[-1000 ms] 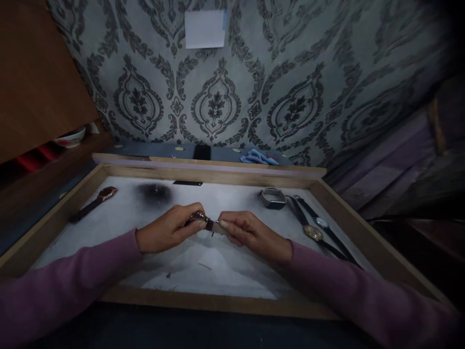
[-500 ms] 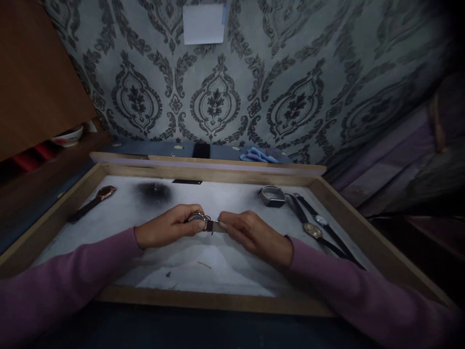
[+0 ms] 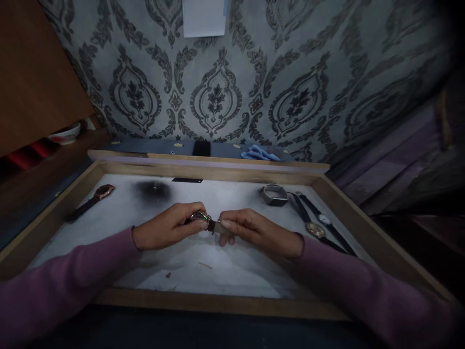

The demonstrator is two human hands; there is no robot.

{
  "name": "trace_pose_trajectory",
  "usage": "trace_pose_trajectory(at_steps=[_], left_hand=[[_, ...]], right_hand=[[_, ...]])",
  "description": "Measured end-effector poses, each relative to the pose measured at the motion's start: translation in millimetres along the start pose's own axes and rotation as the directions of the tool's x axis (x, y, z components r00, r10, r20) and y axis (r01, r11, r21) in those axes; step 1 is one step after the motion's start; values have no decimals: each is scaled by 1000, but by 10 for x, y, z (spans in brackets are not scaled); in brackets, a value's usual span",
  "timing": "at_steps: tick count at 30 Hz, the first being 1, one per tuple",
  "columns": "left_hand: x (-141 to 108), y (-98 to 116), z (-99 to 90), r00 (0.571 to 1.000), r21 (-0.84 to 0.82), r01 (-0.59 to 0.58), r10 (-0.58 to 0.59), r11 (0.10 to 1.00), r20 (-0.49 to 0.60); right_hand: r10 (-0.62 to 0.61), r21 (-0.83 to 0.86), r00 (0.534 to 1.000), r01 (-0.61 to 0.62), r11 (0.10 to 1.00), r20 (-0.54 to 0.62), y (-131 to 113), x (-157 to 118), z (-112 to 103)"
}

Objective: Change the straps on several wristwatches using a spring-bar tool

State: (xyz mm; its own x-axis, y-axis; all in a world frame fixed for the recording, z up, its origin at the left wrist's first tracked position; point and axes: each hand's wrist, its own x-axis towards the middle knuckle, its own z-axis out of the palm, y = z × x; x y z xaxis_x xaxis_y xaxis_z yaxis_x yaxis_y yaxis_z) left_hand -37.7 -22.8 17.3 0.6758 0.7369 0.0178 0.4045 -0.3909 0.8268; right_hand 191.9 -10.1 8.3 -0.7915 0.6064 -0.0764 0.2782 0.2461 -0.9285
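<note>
Over the middle of a white-floored wooden tray (image 3: 218, 306), my left hand (image 3: 170, 225) is closed round the case of a wristwatch (image 3: 199, 216), thumb across its face. A short brown strap (image 3: 211, 225) runs from the case towards my right hand (image 3: 254, 230). The thumb and forefinger of that hand pinch the strap's end, and its other fingers curl below. Whether a small tool is in this pinch I cannot make out. Beneath the hands, a thin light-coloured strip (image 3: 205, 265) and a small dark bit (image 3: 168, 275) lie on the white floor.
A dark-strapped watch (image 3: 103, 191) lies at the tray's left. On the right are a grey band-like watch (image 3: 274, 195), a gold-cased watch (image 3: 315, 230) and a small-faced watch (image 3: 324, 219). Behind the tray's raised back edge sits a blue cloth (image 3: 259, 153).
My right hand's lower fingers now show beneath the strap. The watch has tilted slightly in my left hand, and both hands stay close together. The view has shifted a little.
</note>
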Motion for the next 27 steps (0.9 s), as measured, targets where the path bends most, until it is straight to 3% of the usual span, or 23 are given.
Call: trace_pose_trajectory(at_steps=[5,10,14,19,24,27], left_hand=[[-4,7,0,1000,77,-26,27,997,-11],[-13,13,13,996,123,-56,63,991,-57],[-35,27,32,994,125,-82,90,989,-62],[-35,31,40,997,-76,70,-71,995,-9],[-10,33,35,988,-275,146,-130,950,78],[10,22,51,984,-322,175,-163,930,65]], right_hand=[[83,92,996,-87,992,39,17,-17,44],[-58,-84,993,49,995,-105,3,-14,93],[-141,-310,981,94,946,-133,-10,-29,125],[-190,-566,973,83,820,-132,-4,-59,134],[-179,-619,975,59,783,-133,24,-51,130],[-147,-611,980,34,791,-135,22,-32,129]])
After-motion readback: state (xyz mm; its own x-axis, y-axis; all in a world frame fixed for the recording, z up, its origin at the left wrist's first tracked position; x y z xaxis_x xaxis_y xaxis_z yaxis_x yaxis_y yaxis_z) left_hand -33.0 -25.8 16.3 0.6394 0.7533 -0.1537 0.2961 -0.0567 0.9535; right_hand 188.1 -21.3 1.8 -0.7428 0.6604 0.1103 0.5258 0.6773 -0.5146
